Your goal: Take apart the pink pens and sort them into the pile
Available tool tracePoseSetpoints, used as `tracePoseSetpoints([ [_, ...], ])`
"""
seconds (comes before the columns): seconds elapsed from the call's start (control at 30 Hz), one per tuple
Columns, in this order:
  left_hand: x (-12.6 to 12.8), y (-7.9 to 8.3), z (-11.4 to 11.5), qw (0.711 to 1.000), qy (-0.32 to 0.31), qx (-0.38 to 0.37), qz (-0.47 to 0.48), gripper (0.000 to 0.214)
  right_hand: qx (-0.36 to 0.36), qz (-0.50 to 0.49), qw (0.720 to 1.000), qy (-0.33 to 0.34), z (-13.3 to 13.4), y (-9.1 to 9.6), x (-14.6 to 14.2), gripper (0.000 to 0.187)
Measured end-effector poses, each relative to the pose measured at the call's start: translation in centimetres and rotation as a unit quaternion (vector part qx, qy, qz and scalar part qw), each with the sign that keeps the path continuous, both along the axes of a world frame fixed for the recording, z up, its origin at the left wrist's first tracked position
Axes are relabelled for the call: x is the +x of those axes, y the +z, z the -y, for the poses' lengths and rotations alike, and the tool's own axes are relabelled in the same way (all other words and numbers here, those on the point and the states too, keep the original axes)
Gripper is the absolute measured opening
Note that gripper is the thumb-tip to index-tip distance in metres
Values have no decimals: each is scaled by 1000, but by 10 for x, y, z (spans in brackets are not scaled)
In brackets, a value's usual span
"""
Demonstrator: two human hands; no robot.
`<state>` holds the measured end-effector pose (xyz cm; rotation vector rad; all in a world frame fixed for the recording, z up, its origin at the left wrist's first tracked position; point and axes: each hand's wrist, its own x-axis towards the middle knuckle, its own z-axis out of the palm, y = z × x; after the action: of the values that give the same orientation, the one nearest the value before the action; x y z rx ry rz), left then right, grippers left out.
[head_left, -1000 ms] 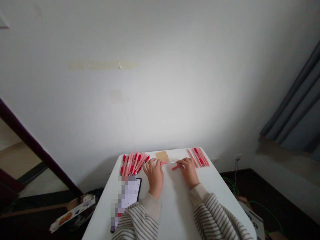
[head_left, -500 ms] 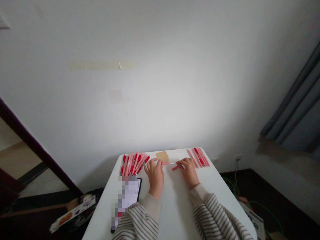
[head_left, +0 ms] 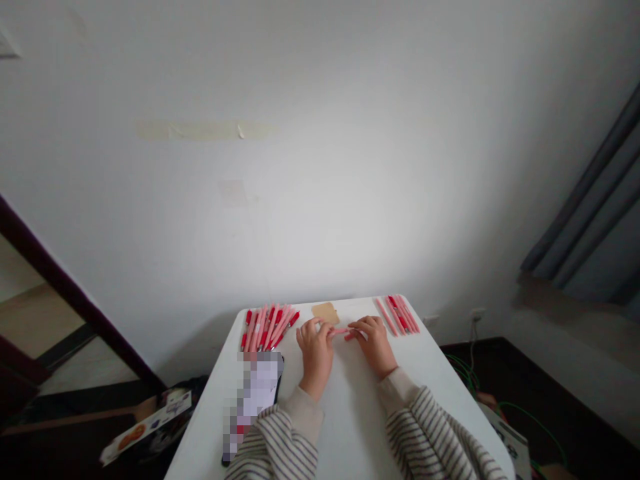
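In the head view, the left hand (head_left: 316,348) pinches a slim pink pen barrel (head_left: 341,331) lying across the table's (head_left: 350,413) far middle; the right hand (head_left: 375,343) has its fingertips closed at the barrel's right end. It looks light, stiff and smooth, perhaps slippery, so a fingertip hold near each end should suit it.
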<state>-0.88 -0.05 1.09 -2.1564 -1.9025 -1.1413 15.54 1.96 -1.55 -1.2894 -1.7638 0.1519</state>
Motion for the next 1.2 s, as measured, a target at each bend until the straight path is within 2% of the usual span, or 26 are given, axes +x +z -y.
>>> tracePoseSetpoints([
  [0.23, -3, -3, -3, 1000, 11, 19, 5, 16, -12, 6, 1000, -26, -5, -5, 6, 22],
  [0.5, -2, -6, -4, 1000, -12, 2, 10, 14, -19, -1, 1000, -20, -3, -4, 5, 21],
  [1.2, -5, -7, -6, 1000, -1, -2, 15, 17, -29, 9, 999, -33, -3, -3, 3, 21],
])
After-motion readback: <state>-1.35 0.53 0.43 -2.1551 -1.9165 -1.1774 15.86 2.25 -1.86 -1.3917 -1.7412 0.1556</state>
